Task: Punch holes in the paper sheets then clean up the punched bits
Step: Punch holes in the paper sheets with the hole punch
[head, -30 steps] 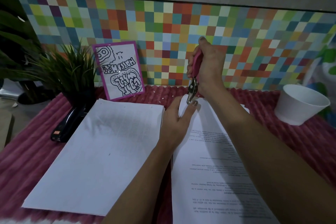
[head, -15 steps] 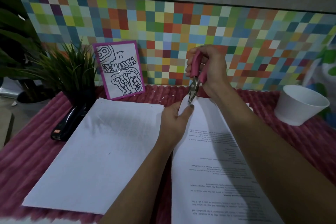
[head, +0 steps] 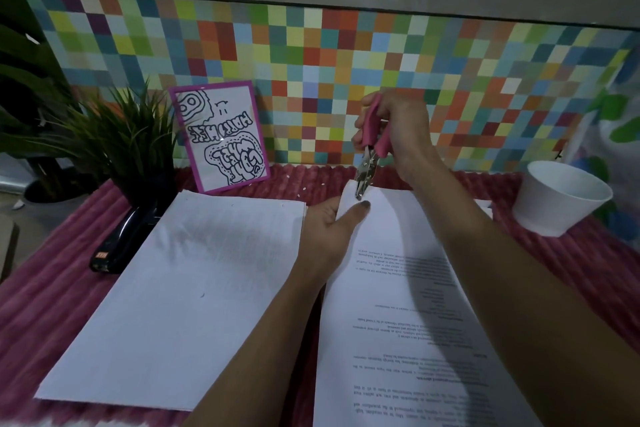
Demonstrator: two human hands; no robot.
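While punch is touching sheet: right hand is gripping its handles.
Left hand: is pinching sheet's corner.

Right hand eases its grip on the hole punch. The pink handles, squeezed together a second ago, now stand spread apart. The raised thumb has dropped back onto a handle. Left hand thumb slides slightly back from the punch head on the printed sheet.

Right hand raised, fingers curled gripping; left hand lower, thumb pinching.
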